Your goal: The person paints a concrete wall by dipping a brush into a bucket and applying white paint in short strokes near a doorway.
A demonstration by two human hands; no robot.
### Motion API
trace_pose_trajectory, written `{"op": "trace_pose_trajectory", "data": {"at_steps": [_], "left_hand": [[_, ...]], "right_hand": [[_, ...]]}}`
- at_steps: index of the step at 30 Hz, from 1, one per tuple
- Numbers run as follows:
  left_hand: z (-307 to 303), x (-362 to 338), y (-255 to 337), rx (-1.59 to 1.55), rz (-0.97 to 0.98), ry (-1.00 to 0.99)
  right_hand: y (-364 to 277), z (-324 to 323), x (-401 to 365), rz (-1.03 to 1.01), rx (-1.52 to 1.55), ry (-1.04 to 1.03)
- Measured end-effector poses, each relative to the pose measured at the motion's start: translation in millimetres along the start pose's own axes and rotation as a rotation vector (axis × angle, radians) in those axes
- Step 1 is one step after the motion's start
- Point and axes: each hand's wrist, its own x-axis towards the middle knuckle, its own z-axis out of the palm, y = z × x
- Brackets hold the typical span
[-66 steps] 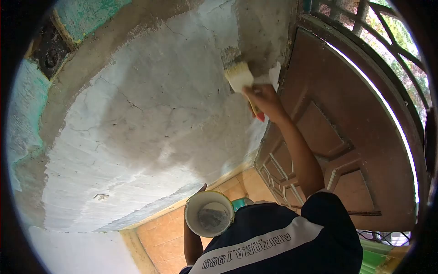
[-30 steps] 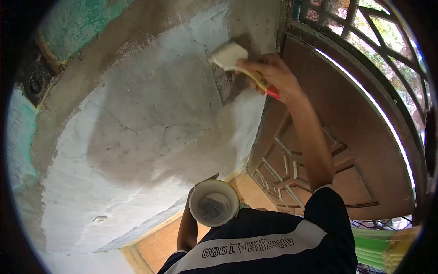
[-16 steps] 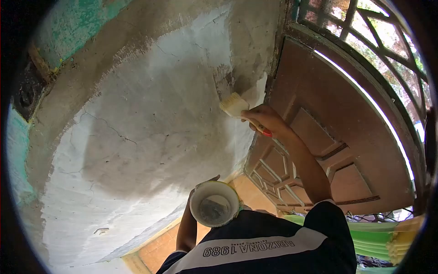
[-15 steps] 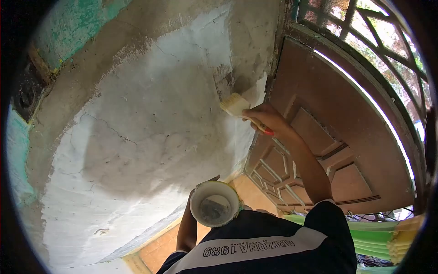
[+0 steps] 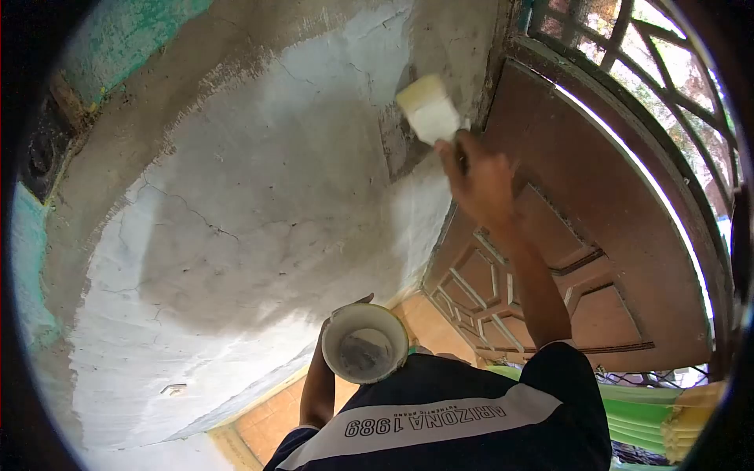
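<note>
A wide pale brush (image 5: 430,110) is gripped by its handle in my right hand (image 5: 481,179), raised in front of the upper right part of the wall. Whether the bristles touch the wall cannot be told. My left hand (image 5: 328,320) holds a round white bucket (image 5: 364,344) against my body, with its fingers mostly hidden behind the rim. Some whitish-grey material lies at the bottom of the bucket. The wall (image 5: 259,196) has white and grey patches with thin cracks, and bare grey plaster shows around the brush.
A brown panelled door (image 5: 620,228) stands on the right, below a metal grille (image 5: 667,71). Orange floor tiles (image 5: 275,416) show at the bottom. Green cloth (image 5: 644,412) hangs at the lower right. A dark wall box (image 5: 45,153) is at the left.
My right hand has moved the brush up and slightly right, and the bristles now point up and left. The bucket has shifted a little to the left.
</note>
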Motion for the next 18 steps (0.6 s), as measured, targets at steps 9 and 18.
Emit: {"op": "trace_pose_trajectory", "data": {"at_steps": [9, 18], "left_hand": [[2.1, -2.1, -3.8, -0.007, -0.021, -0.008], [6.0, -3.8, 0.4, 0.003, -0.003, -0.008]], "right_hand": [[35.0, 54.6, -38.5, 0.046, -0.166, -0.226], [7.0, -7.1, -23.7, 0.143, 0.003, -0.149]]}}
